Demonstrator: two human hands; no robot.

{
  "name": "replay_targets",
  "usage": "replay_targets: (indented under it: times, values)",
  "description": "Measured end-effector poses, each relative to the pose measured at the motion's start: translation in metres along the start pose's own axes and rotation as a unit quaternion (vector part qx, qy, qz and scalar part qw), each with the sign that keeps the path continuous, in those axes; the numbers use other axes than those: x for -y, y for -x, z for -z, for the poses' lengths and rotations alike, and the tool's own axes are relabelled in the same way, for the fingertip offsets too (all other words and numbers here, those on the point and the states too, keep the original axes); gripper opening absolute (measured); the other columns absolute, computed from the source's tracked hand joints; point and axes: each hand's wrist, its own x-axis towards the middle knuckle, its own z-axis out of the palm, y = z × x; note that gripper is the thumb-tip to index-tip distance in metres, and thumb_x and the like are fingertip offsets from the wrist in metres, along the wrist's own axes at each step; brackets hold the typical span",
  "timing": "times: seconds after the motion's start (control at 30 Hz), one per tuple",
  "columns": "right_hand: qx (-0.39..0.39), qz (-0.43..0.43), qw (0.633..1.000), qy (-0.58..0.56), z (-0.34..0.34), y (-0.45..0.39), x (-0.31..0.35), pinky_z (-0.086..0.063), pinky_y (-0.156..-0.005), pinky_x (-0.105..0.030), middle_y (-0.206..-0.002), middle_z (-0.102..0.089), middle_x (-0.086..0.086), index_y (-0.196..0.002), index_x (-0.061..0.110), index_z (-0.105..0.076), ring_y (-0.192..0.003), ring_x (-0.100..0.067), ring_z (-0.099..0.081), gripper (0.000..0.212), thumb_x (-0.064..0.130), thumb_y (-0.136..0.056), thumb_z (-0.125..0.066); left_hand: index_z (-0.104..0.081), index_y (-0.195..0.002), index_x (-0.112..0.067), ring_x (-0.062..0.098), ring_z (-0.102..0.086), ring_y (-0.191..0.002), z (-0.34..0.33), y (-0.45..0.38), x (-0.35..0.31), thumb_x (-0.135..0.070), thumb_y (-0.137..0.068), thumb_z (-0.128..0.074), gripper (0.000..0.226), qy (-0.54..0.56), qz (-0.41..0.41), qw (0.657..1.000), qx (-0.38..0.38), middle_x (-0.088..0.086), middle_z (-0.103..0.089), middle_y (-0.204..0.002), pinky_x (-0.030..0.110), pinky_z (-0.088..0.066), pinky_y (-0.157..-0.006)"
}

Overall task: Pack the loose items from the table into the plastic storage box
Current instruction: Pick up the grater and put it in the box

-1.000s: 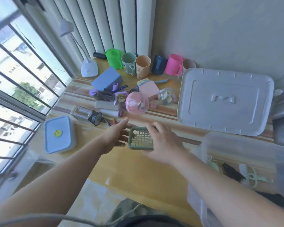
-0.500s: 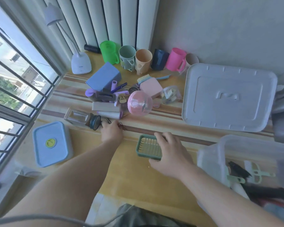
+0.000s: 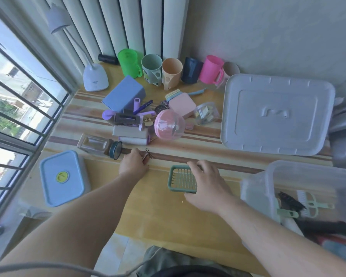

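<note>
My right hand [image 3: 207,184] grips a green slotted tray [image 3: 181,179] by its right side, just above the wooden table [image 3: 168,214]. My left hand [image 3: 133,164] rests on the table with its fingers closed on a small dark clip [image 3: 147,153]. The clear plastic storage box [image 3: 300,176] stands at the right with a comb, a black brush and other items inside. Loose items lie in a heap behind my hands: a pink ball-shaped container [image 3: 169,124], a pink square case [image 3: 181,105], a blue box [image 3: 123,94] and a glass jar [image 3: 99,144] on its side.
The box's grey lid [image 3: 276,114] lies flat at the back right. A row of cups [image 3: 172,70] and a white desk lamp [image 3: 95,76] line the back wall. A blue lidded container [image 3: 61,177] sits at the left by the window.
My left hand left the green tray and reached forward-left to the small clip by the jar. My right hand kept the tray and shifted it slightly right, toward the box.
</note>
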Motion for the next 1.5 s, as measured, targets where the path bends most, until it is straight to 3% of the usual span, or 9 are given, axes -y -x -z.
replay_targets:
  times: [0.33,0.5,0.63,0.83,0.93,1.03,1.17,1.3,1.5]
  values:
    - [0.004,0.016,1.0,-0.009,-0.011,-0.002,0.0,-0.052,-0.096,-0.044,-0.141,-0.028,0.007,-0.147,0.034,-0.026,-0.133,-0.023,-0.031,0.085,0.045,-0.076,-0.073,-0.057,-0.101,-0.008,0.03,-0.058,-0.08,-0.005,0.033,-0.002,-0.02,-0.097,-0.055,0.012,-0.079,-0.05,0.994,0.061,0.015,-0.064,-0.102,0.034,-0.045,-0.064]
    - [-0.034,0.058,0.994,-0.09,0.011,0.014,-0.005,-0.049,-0.102,-0.04,-0.143,-0.031,0.011,-0.152,0.036,-0.03,-0.133,-0.016,-0.035,0.098,0.052,-0.074,-0.088,-0.061,-0.105,-0.008,0.024,-0.05,-0.064,0.003,0.071,-0.038,-0.052,-0.092,-0.038,0.051,0.242,0.003,0.961,0.138,0.005,-0.059,-0.083,0.038,-0.044,-0.057]
    - [-0.112,0.089,0.98,-0.139,0.069,0.053,-0.044,-0.039,-0.106,-0.032,-0.142,-0.036,0.015,-0.155,0.033,-0.036,-0.135,-0.009,-0.035,0.106,0.064,-0.068,-0.088,-0.059,-0.087,-0.009,0.021,-0.04,-0.06,0.03,0.116,-0.108,-0.06,-0.095,-0.042,0.054,0.332,-0.106,0.929,0.124,0.001,-0.05,-0.067,0.037,-0.036,-0.057]
    - [-0.2,0.03,0.977,-0.074,0.117,0.132,-0.184,-0.045,-0.107,-0.047,-0.132,-0.043,0.004,-0.143,0.028,-0.045,-0.124,-0.023,-0.046,0.09,0.051,-0.061,-0.075,-0.066,-0.084,-0.023,0.006,-0.049,-0.052,0.024,0.205,-0.231,-0.049,-0.102,-0.052,0.034,0.218,-0.282,0.924,0.139,-0.014,-0.063,-0.064,0.028,-0.04,-0.056]
    - [-0.128,-0.059,0.99,-0.01,0.1,0.166,-0.255,-0.047,-0.102,-0.049,-0.131,-0.038,0.004,-0.139,0.033,-0.041,-0.122,-0.028,-0.044,0.09,0.056,-0.059,-0.073,-0.064,-0.091,-0.027,0.001,-0.059,-0.064,-0.007,0.245,-0.289,-0.045,-0.104,-0.051,0.025,0.127,-0.364,0.906,0.174,-0.022,-0.072,-0.08,0.023,-0.043,-0.059]
    - [-0.013,-0.069,0.996,0.048,0.062,0.19,-0.299,-0.046,-0.1,-0.05,-0.13,-0.032,0.002,-0.139,0.035,-0.041,-0.123,-0.028,-0.038,0.095,0.077,-0.058,-0.068,-0.059,-0.099,-0.023,0.022,-0.066,-0.087,-0.059,0.269,-0.33,-0.041,-0.102,-0.052,0.02,0.017,-0.395,0.893,0.214,-0.001,-0.074,-0.096,0.037,-0.051,-0.074]
    - [0.094,-0.038,0.989,0.107,0.022,0.191,-0.321,-0.043,-0.098,-0.049,-0.128,-0.034,-0.001,-0.141,0.033,-0.035,-0.122,-0.029,-0.037,0.1,0.088,-0.063,-0.064,-0.05,-0.133,-0.013,0.034,-0.063,-0.106,-0.131,0.283,-0.356,-0.036,-0.102,-0.053,0.039,-0.128,-0.313,0.899,0.278,0.016,-0.067,-0.122,0.036,-0.048,-0.083]
    - [0.12,-0.042,0.991,0.046,0.014,0.186,-0.338,-0.04,-0.107,-0.053,-0.143,-0.036,0.001,-0.155,0.036,-0.032,-0.135,-0.03,-0.033,0.105,0.079,-0.069,-0.073,-0.061,-0.121,-0.008,0.029,-0.065,-0.101,-0.168,0.28,-0.356,-0.032,-0.099,-0.058,0.032,-0.209,-0.238,0.894,0.317,0.013,-0.07,-0.114,0.034,-0.049,-0.08]
    - [0.028,0.002,0.997,-0.078,0.027,0.189,-0.362,-0.045,-0.099,-0.043,-0.128,-0.053,0.009,-0.141,0.034,-0.06,-0.123,-0.022,-0.044,0.054,0.05,-0.091,-0.074,-0.075,-0.099,-0.017,0.015,-0.062,-0.072,-0.187,0.278,-0.346,-0.039,-0.094,-0.071,0.022,0.018,-0.142,0.928,0.343,-0.002,-0.073,-0.085,0.028,-0.052,-0.067]
